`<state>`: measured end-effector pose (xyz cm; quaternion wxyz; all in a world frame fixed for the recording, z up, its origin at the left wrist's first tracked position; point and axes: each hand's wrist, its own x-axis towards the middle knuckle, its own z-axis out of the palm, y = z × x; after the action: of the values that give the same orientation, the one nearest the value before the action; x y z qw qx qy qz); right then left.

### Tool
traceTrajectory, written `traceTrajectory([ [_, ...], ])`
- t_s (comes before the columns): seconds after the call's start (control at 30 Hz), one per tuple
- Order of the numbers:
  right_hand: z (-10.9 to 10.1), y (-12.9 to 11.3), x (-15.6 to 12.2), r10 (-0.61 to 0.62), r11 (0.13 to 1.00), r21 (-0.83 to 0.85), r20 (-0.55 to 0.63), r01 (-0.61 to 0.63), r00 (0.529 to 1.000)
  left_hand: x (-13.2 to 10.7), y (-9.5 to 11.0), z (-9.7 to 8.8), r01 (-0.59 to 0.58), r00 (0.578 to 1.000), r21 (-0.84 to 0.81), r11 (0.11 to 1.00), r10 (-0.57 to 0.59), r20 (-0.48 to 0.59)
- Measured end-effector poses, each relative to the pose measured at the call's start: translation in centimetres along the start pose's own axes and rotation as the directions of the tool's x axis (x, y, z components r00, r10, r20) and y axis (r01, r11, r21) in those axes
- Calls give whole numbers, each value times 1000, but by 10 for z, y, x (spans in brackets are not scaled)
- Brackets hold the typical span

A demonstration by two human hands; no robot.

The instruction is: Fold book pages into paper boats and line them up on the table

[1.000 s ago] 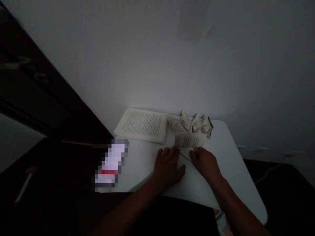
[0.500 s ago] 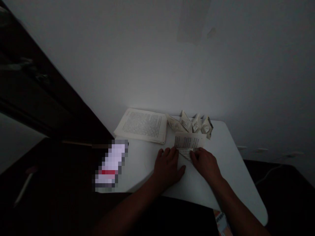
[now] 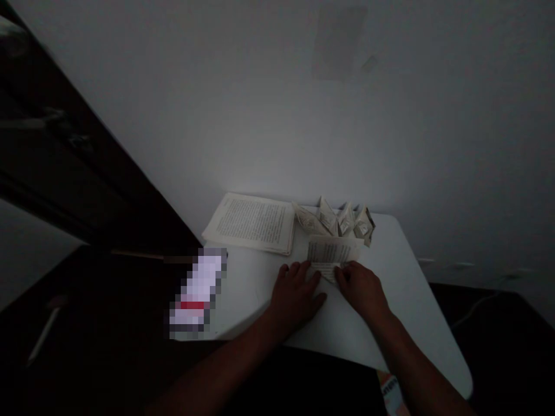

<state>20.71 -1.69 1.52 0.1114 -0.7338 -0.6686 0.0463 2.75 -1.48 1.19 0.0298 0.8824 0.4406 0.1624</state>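
A partly folded printed sheet of paper (image 3: 332, 250) lies on the white table, its upper flap rectangular and its lower part tapering toward me. My left hand (image 3: 295, 292) rests flat at its left side, fingers spread, with fingertips touching the paper's edge. At the right side, my right hand (image 3: 359, 286) has its thumb and curled fingers closed on the paper's edge. Just behind the sheet stand several folded paper boats (image 3: 328, 218) in a row. Left of them lies a stack of printed pages (image 3: 255, 224).
The white table (image 3: 416, 323) stands against a pale wall (image 3: 260, 115). A phone-like, pixelated object (image 3: 199, 289) lies at its left edge. A dark door (image 3: 87, 150) is at the left. Beneath the table's front edge shows a colourful printed item (image 3: 392, 393).
My left index finger has shifted right onto the paper's lower fold. My right hand has stayed at the paper's right edge. The view has tilted slightly.
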Motion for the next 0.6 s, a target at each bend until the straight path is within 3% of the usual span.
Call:
traceTrajectory([
  [0.6, -3, -2, -1, -21, 1000, -7, 4, 21, 1000, -3, -2, 0, 22, 1000, -58, 998, -21, 16],
])
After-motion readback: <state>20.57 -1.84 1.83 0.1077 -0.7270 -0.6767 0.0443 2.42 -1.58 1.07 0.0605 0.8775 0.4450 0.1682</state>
